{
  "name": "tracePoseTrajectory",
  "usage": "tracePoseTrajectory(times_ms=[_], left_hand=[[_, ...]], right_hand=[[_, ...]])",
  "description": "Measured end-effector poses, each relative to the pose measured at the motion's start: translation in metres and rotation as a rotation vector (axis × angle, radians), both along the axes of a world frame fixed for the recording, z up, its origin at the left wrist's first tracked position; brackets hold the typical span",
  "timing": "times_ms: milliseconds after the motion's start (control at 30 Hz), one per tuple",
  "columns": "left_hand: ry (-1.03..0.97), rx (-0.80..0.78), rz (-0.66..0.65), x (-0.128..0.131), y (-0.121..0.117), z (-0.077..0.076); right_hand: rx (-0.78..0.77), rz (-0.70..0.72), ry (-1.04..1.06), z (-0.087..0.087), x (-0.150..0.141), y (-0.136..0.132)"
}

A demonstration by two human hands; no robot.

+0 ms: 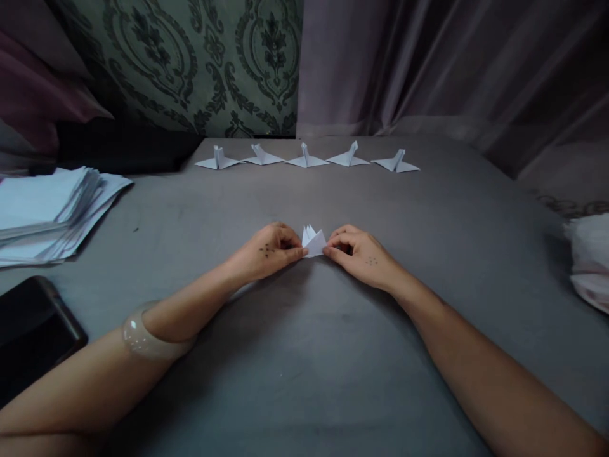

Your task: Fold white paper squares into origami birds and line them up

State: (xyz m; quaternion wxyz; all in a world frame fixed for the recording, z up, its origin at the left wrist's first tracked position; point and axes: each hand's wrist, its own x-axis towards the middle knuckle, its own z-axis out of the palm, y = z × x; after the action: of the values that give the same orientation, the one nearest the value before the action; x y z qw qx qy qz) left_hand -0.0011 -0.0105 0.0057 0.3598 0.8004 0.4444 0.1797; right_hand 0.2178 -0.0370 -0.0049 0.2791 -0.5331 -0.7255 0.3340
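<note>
A small folded white paper piece (pixel 314 240) rests on the grey cloth surface (pixel 304 355) at the middle. My left hand (pixel 269 252) pinches its left side with curled fingers. My right hand (pixel 359 254) pinches its right side the same way. Both forearms stretch forward over the cloth; a pale bangle (pixel 143 336) sits on my left wrist. Along the far edge stands a row of several finished folded paper birds (pixel 307 157).
A stack of white paper sheets (pixel 47 209) lies at the left. A dark phone (pixel 33 330) lies near the left front. A white bundle (pixel 590 260) sits at the right edge. Patterned wall and curtains stand behind.
</note>
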Motion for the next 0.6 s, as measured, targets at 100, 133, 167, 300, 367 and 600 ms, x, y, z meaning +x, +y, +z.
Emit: tracePoseTrajectory(times_ms=[100, 133, 167, 300, 367, 600], left_hand=[[0.049, 0.04, 0.016, 0.002, -0.002, 0.002], [0.056, 0.052, 0.021, 0.002, -0.003, 0.001], [0.06, 0.062, 0.025, 0.002, -0.003, 0.0], [0.063, 0.095, 0.046, 0.001, -0.003, -0.007], [0.063, 0.107, 0.056, 0.001, -0.003, -0.009], [0.093, 0.136, 0.064, 0.007, -0.007, -0.002]], right_hand=[[0.003, -0.023, 0.0, 0.0, -0.002, 0.001], [0.004, -0.033, 0.003, 0.0, -0.002, 0.001], [0.004, -0.044, 0.005, 0.0, -0.003, 0.001], [0.021, -0.078, -0.006, -0.001, -0.006, 0.001], [0.038, -0.084, -0.014, -0.002, -0.007, 0.001], [0.059, -0.077, -0.03, -0.005, -0.007, 0.002]])
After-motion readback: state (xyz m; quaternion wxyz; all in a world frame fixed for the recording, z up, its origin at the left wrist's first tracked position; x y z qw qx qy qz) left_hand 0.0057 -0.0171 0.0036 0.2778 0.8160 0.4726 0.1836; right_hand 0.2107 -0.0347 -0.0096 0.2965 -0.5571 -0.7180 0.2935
